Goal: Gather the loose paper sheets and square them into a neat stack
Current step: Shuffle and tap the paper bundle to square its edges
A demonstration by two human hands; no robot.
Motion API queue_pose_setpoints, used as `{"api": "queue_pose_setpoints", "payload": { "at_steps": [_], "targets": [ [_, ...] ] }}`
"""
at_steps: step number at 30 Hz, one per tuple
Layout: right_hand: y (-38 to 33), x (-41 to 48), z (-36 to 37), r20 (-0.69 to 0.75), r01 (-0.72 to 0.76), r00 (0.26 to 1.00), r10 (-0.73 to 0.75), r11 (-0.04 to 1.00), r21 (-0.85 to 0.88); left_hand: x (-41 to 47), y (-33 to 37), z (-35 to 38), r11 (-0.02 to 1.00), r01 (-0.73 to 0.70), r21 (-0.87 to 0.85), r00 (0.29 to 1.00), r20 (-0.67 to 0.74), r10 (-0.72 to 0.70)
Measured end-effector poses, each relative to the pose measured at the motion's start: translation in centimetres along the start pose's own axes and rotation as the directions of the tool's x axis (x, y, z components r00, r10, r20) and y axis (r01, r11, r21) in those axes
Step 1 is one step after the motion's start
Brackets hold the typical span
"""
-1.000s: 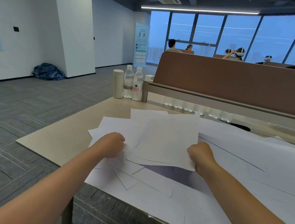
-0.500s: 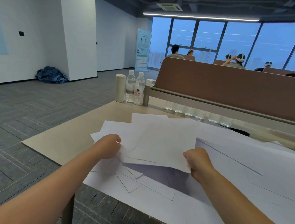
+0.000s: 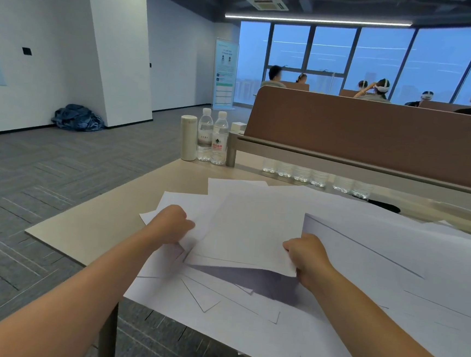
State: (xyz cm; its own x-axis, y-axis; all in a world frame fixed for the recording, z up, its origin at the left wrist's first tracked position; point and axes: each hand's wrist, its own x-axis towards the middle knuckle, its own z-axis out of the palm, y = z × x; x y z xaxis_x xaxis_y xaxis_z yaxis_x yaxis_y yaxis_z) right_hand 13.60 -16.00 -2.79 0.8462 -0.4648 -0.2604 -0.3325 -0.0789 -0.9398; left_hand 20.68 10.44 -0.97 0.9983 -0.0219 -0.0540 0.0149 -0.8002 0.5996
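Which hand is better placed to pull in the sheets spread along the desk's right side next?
Right, likely. The right hand grips the lifted bundle directly beside those spread sheets; the left hand grips the bundle's left edge and would need to cross over.

Count: left hand (image 3: 172, 224) + right hand (image 3: 305, 257) = 2. 2 water bottles (image 3: 220, 140), 1 white flask (image 3: 188, 137), 6 bottle bases (image 3: 301, 174), 6 people (image 3: 380, 90) far. Paper sheets (image 3: 252, 231): overlapped, uncountable.
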Motion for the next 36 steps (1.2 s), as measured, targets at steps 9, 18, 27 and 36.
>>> {"api": "queue_pose_setpoints", "payload": {
  "at_steps": [9, 18, 27, 36],
  "targets": [
    [0.0, -0.3, -1.1, 0.004, -0.014, 1.0, 0.014, 1.0, 0.0, -1.8, 1.4, -0.4, 0.979, 0.1, -0.177, 0.984, 0.161, -0.072],
    [0.2, -2.3, -1.0, 0.031, 0.111, 0.994, -0.107, 0.975, -0.194, -3.7, 1.6, -0.6, 0.982, 0.117, -0.146, 0.989, 0.105, -0.102],
    [0.4, -2.5, -0.4, 0.053, 0.157, 0.988, -0.148, 0.945, -0.288, -3.4, 1.5, -0.8, 0.903, 0.256, -0.345, 0.963, 0.173, -0.206],
    [-0.3, -3.1, -0.7, 0.133, 0.229, 0.972, -0.195, 0.917, -0.326, -2.7, 1.3, -0.1, 0.887, 0.257, -0.383, 0.936, 0.329, -0.129]
  ]
}}
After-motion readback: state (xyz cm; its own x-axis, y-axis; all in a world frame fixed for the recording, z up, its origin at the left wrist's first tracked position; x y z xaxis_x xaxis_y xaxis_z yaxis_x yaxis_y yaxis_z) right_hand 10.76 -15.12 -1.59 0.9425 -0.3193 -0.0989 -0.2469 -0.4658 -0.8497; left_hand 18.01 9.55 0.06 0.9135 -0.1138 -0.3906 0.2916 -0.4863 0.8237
